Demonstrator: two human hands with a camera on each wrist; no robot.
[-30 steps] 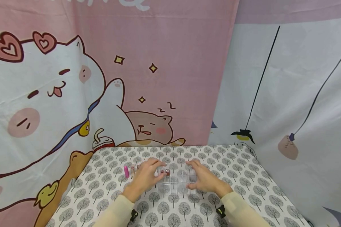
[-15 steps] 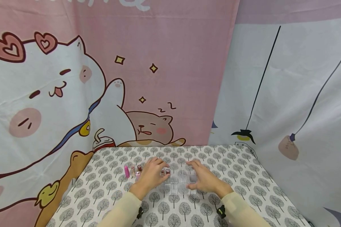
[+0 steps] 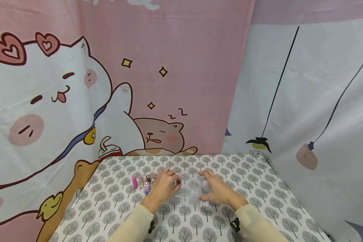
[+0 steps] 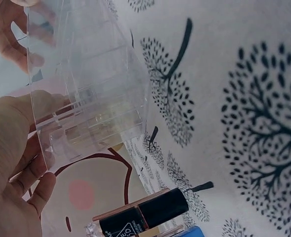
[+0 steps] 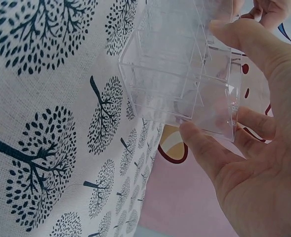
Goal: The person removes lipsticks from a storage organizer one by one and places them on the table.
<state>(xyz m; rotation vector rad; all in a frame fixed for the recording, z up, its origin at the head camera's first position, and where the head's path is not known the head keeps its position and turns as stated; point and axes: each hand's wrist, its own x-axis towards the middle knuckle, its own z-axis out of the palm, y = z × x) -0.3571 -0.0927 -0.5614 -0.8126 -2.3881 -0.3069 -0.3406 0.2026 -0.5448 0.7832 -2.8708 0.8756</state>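
Note:
A clear plastic compartment organizer (image 3: 189,191) stands on the tree-print cloth between both hands. My left hand (image 3: 161,188) grips its left end, with thumb and fingertips on opposite sides of the wall in the left wrist view. My right hand (image 3: 217,190) holds the right end, thumb and fingers spread around the corner. A dark-red-capped lipstick (image 3: 178,182) stands in a left compartment, partly behind the left fingers. Left of the hand are a bright pink tube (image 3: 134,182), a pale pink tube (image 3: 141,180), a dark-red-capped tube (image 3: 148,178) and a pink-and-blue tube (image 3: 147,188).
The table cloth (image 3: 115,201) carries a grey tree print. A pink curtain (image 3: 193,84) with cartoon cats hangs behind the table, and a pale curtain (image 3: 275,101) hangs on the right. In the left wrist view, a black lipstick tube (image 4: 145,215) lies near the left hand.
My left hand has moved right onto the organizer's left end, uncovering the pink-and-blue tube. One of the lipsticks in the organizer is now hidden by it. The right hand keeps its place.

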